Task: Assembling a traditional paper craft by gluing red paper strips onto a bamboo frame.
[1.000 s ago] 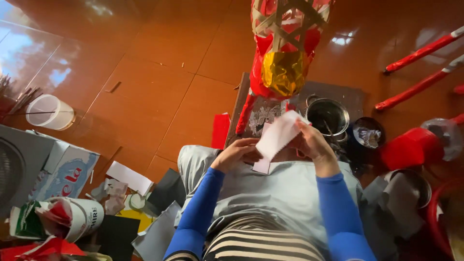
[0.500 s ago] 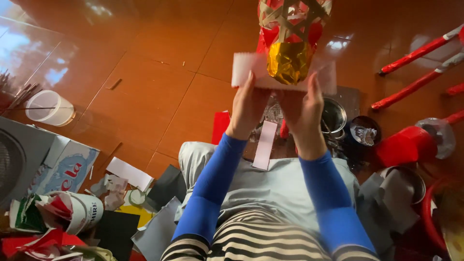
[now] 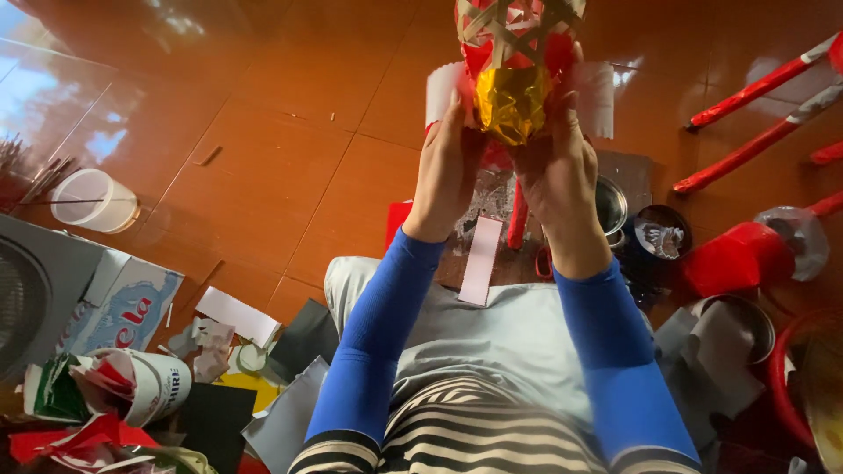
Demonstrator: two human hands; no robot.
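Two hands are raised near the frame's top edge. Far left on the floor, a translucent cup (image 3: 92, 200) stands beside paper scraps (image 3: 219, 338), with bare tiled floor (image 3: 263, 132) open beyond. The left hand (image 3: 450, 167) and right hand (image 3: 555, 171) press a white paper strip (image 3: 599, 96) around a red-and-gold lantern (image 3: 514, 66), fingers clamped on it. Red-wrapped sticks (image 3: 760, 83) lie well apart at the right edge.

One lantern (image 3: 514, 61) – two hands (image 3: 448, 167) (image 3: 558, 171) – three red-wrapped sticks (image 3: 760, 83) – one clear plastic cup (image 3: 92, 200).
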